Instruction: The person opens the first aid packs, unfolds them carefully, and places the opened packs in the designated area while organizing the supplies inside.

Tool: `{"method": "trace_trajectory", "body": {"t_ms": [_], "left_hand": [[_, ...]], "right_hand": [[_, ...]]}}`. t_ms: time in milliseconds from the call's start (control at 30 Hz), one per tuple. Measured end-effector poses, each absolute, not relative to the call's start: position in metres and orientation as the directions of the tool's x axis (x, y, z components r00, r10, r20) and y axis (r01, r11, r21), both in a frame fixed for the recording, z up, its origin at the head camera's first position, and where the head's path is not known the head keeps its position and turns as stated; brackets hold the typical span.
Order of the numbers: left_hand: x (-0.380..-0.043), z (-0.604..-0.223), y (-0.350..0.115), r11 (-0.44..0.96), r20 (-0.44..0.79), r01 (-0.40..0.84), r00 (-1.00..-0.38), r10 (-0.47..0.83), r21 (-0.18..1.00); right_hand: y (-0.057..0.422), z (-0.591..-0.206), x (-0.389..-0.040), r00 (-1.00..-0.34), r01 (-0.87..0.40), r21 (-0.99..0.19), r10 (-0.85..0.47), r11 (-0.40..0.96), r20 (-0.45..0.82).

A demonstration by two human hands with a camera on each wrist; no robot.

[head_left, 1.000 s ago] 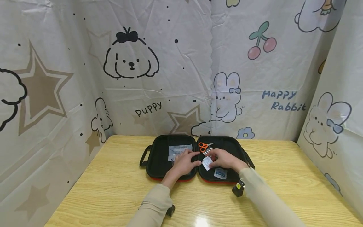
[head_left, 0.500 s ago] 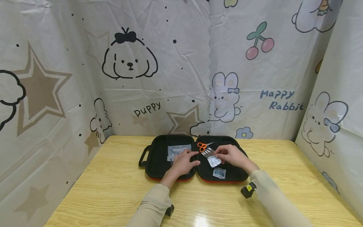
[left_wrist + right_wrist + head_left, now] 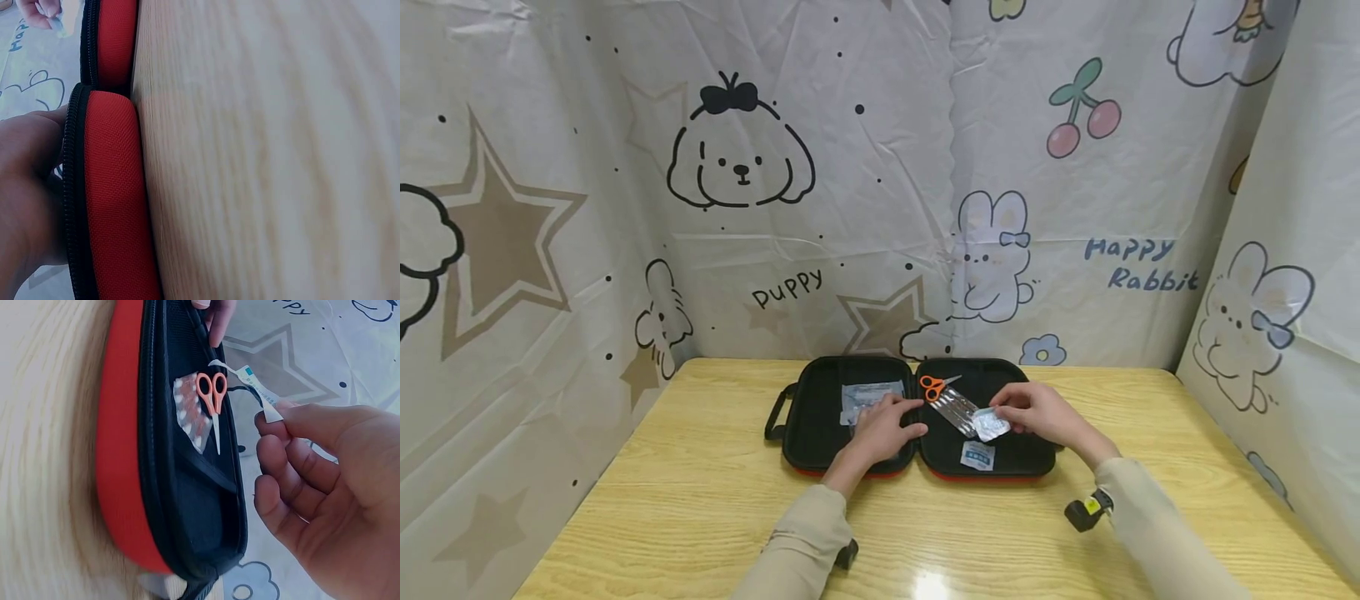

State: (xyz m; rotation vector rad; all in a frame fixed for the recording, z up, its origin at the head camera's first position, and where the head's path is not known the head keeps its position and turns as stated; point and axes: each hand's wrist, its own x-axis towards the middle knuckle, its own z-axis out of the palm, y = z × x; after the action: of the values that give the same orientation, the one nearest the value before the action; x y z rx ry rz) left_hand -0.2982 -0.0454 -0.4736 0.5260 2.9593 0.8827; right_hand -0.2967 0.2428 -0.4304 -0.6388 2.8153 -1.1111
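Note:
A black zip case with red sides (image 3: 925,479) lies unfolded on the table. My right hand (image 3: 1033,410) pinches a small white sachet (image 3: 991,423) between thumb and forefinger, above the case's right half. Blue-green print shows on the sachet (image 3: 259,389) in the right wrist view. Orange-handled scissors (image 3: 933,388) lie by the hinge, partly over a clear strip pack (image 3: 955,412) with a row of white tips. Another white-and-blue sachet (image 3: 977,456) lies nearer the front. My left hand (image 3: 880,431) reaches over the left half, fingers extended, partly covering clear packets (image 3: 868,392); contact is unclear.
A black carry handle (image 3: 777,414) sticks out from the case's left side. The wooden table (image 3: 700,508) extends around it. Behind and beside it hangs a patterned cloth (image 3: 880,183). A small black device (image 3: 1086,510) is strapped at the right wrist.
My right hand has moved right with the sachet, uncovering more of the strip pack. The left hand has stayed nearly still, and the head view has shifted slightly.

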Motion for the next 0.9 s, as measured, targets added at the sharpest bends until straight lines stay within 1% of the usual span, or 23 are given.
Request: {"method": "trace_trajectory", "body": {"t_ms": [200,467,767,900], "left_hand": [[-0.298,-0.472,-0.047,0.779,0.081,0.31,-0.944,0.319,0.545],[-0.297,-0.475,-0.05,0.78,0.091,0.31,-0.946,0.312,0.543],[-0.296,-0.474,-0.046,0.781,0.094,0.313,-0.945,0.313,0.541],[-0.296,-0.474,-0.046,0.78,0.087,0.305,-0.947,0.31,0.546]], "right_hand": [[0.255,-0.431,-0.29,-0.919,-0.353,-0.657,-0.378,0.666,0.111],[0.267,-0.434,-0.284,-0.92,-0.338,-0.666,-0.382,0.665,0.086],[0.28,-0.446,-0.277,-0.942,-0.3,-0.636,-0.326,0.711,0.079],[0.279,-0.453,-0.273,-0.941,-0.316,-0.603,-0.322,0.733,0.101]]}}
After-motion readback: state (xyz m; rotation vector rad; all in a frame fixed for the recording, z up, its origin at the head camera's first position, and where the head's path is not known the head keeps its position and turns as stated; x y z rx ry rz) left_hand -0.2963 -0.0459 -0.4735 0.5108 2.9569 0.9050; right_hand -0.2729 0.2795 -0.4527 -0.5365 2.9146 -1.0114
